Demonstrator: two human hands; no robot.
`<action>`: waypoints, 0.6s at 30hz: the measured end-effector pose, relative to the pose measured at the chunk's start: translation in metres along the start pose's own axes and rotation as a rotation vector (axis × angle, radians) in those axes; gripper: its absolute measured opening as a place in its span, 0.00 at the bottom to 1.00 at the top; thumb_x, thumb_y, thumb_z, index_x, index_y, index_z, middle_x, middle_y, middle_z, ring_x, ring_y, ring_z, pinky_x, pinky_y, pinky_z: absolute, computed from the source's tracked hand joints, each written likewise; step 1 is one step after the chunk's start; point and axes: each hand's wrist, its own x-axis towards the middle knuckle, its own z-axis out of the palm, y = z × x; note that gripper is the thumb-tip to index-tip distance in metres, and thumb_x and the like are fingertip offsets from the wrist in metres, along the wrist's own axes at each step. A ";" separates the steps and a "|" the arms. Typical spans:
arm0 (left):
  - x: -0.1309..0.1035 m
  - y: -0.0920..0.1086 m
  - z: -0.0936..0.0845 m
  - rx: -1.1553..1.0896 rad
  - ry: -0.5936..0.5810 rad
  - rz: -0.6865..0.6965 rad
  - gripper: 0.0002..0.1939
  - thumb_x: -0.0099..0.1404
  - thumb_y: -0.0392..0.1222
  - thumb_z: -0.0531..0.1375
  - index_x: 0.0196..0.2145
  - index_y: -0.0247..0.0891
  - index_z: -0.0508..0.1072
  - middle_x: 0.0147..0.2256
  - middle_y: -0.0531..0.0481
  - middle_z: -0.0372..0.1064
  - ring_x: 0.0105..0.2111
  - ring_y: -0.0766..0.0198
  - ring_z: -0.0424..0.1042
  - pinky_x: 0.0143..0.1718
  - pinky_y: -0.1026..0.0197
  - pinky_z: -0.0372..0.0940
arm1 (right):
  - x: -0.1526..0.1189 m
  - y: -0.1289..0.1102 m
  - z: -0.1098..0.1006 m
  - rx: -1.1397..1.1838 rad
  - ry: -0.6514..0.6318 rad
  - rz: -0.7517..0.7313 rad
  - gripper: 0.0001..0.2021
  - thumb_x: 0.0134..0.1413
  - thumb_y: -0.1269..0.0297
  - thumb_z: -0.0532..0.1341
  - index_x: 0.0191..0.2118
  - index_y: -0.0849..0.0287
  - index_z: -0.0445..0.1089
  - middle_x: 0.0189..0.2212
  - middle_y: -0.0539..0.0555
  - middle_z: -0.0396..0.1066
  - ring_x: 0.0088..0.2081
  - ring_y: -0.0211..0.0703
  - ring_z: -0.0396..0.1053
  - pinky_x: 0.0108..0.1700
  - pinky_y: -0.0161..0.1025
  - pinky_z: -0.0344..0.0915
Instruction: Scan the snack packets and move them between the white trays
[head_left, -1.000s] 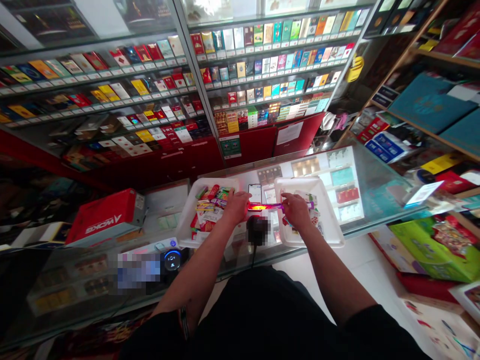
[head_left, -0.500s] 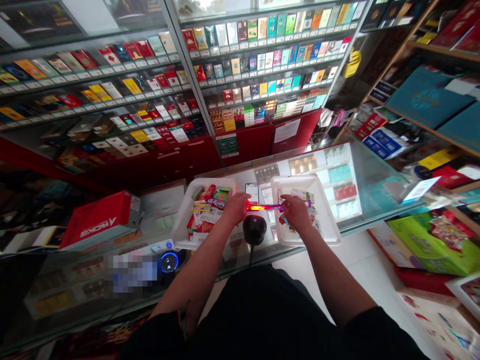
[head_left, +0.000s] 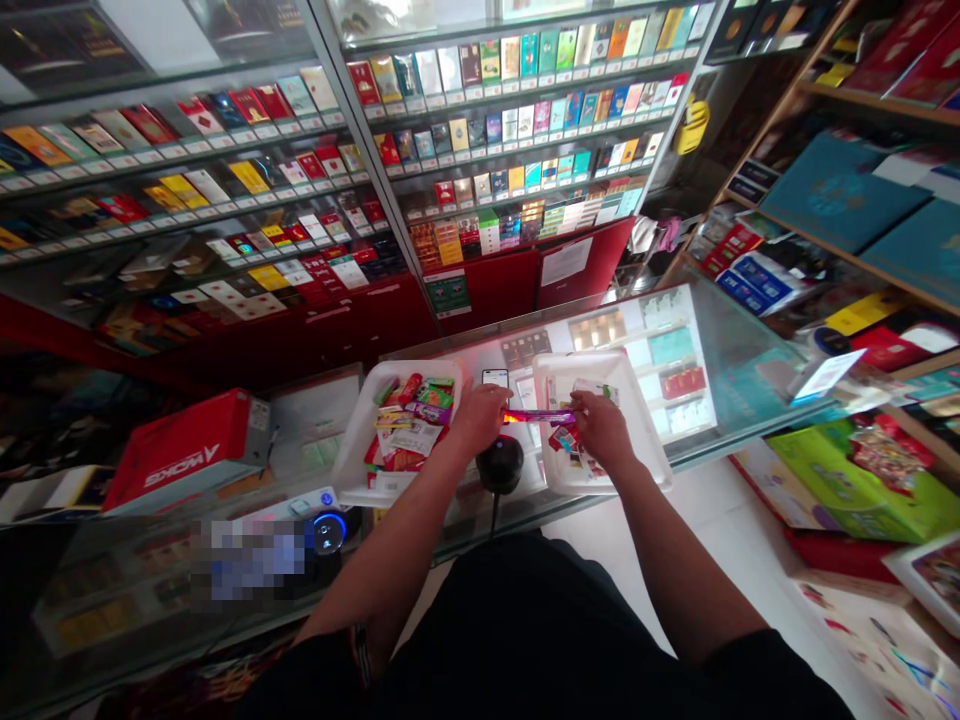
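Observation:
My left hand [head_left: 480, 420] and my right hand [head_left: 601, 428] grip the two ends of a long, thin purple and red snack packet [head_left: 544, 416], stretched level between them. Just below it stands a black barcode scanner [head_left: 500, 463] with a cable; a reddish glow falls on the packet's left part. Near my left hand, a white tray [head_left: 352, 450] bears several colourful small packets [head_left: 409, 430]. Beneath my right hand is a second white tray [head_left: 646, 440] with a few packets in it [head_left: 564, 440]. A lit phone [head_left: 495, 378] lies between the trays, partly covered.
All this rests on a glass counter [head_left: 720, 420] with goods inside. A red box [head_left: 187, 450] and a round device with a blue ring [head_left: 328, 533] are at left. Cigarette packs fill the wall shelves [head_left: 525, 70]. A green box [head_left: 832, 470] stands at right.
Both hands have shifted slightly right with the packet. The bright red light on it has weakened, and its end no longer sticks out past my right hand. The view has turned a little.

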 end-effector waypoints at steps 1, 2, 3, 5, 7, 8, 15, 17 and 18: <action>0.001 0.005 -0.001 -0.007 -0.002 0.012 0.18 0.67 0.32 0.55 0.51 0.42 0.78 0.49 0.44 0.79 0.55 0.54 0.72 0.71 0.40 0.46 | -0.001 0.004 -0.001 -0.003 0.005 0.014 0.18 0.57 0.73 0.58 0.52 0.60 0.75 0.43 0.58 0.79 0.48 0.52 0.72 0.54 0.46 0.65; 0.002 0.011 -0.002 -0.013 -0.006 0.025 0.18 0.67 0.32 0.55 0.51 0.41 0.78 0.49 0.44 0.79 0.55 0.54 0.73 0.71 0.39 0.46 | -0.001 0.008 -0.003 -0.007 0.010 0.028 0.18 0.57 0.73 0.58 0.52 0.60 0.75 0.43 0.59 0.79 0.48 0.52 0.72 0.53 0.46 0.66; 0.002 0.018 -0.002 -0.019 -0.013 0.039 0.17 0.67 0.32 0.55 0.50 0.41 0.78 0.49 0.44 0.79 0.55 0.54 0.73 0.71 0.39 0.45 | -0.002 0.013 -0.004 -0.015 0.013 0.042 0.18 0.57 0.73 0.58 0.51 0.60 0.75 0.44 0.59 0.79 0.48 0.51 0.72 0.52 0.45 0.66; 0.003 0.030 -0.003 -0.027 -0.032 0.072 0.16 0.68 0.32 0.56 0.49 0.41 0.78 0.48 0.44 0.79 0.56 0.54 0.72 0.71 0.38 0.42 | -0.003 0.023 -0.005 -0.037 0.014 0.073 0.18 0.58 0.73 0.57 0.51 0.59 0.76 0.43 0.59 0.79 0.46 0.51 0.73 0.51 0.44 0.67; 0.002 0.044 0.000 -0.026 -0.056 0.103 0.16 0.68 0.32 0.57 0.50 0.41 0.77 0.47 0.44 0.79 0.57 0.54 0.71 0.72 0.37 0.39 | -0.004 0.033 -0.007 -0.059 0.012 0.094 0.18 0.58 0.73 0.57 0.52 0.60 0.75 0.42 0.59 0.78 0.45 0.50 0.73 0.50 0.43 0.67; 0.002 0.050 0.001 -0.025 -0.068 0.117 0.17 0.68 0.33 0.57 0.51 0.41 0.76 0.47 0.44 0.79 0.57 0.54 0.71 0.72 0.37 0.38 | -0.005 0.038 -0.008 -0.066 0.012 0.101 0.18 0.59 0.73 0.56 0.53 0.60 0.75 0.42 0.59 0.78 0.45 0.50 0.73 0.50 0.43 0.67; 0.000 0.089 0.027 -0.056 -0.186 0.185 0.16 0.65 0.32 0.58 0.48 0.42 0.76 0.45 0.44 0.79 0.56 0.54 0.71 0.72 0.36 0.39 | -0.009 0.070 -0.015 -0.040 0.050 0.120 0.20 0.59 0.71 0.54 0.54 0.60 0.74 0.42 0.61 0.77 0.45 0.52 0.75 0.50 0.46 0.70; 0.002 0.095 0.040 -0.060 -0.242 0.176 0.16 0.66 0.34 0.57 0.50 0.41 0.76 0.45 0.44 0.79 0.54 0.54 0.72 0.72 0.36 0.41 | -0.009 0.078 -0.014 0.012 0.062 0.111 0.19 0.59 0.70 0.54 0.52 0.56 0.75 0.41 0.59 0.78 0.45 0.51 0.76 0.51 0.46 0.70; 0.004 0.099 0.047 -0.057 -0.274 0.182 0.16 0.66 0.34 0.56 0.49 0.41 0.77 0.45 0.43 0.79 0.54 0.53 0.73 0.72 0.35 0.40 | -0.008 0.080 -0.014 0.036 0.069 0.106 0.18 0.59 0.70 0.54 0.50 0.55 0.76 0.41 0.59 0.78 0.45 0.52 0.76 0.51 0.47 0.70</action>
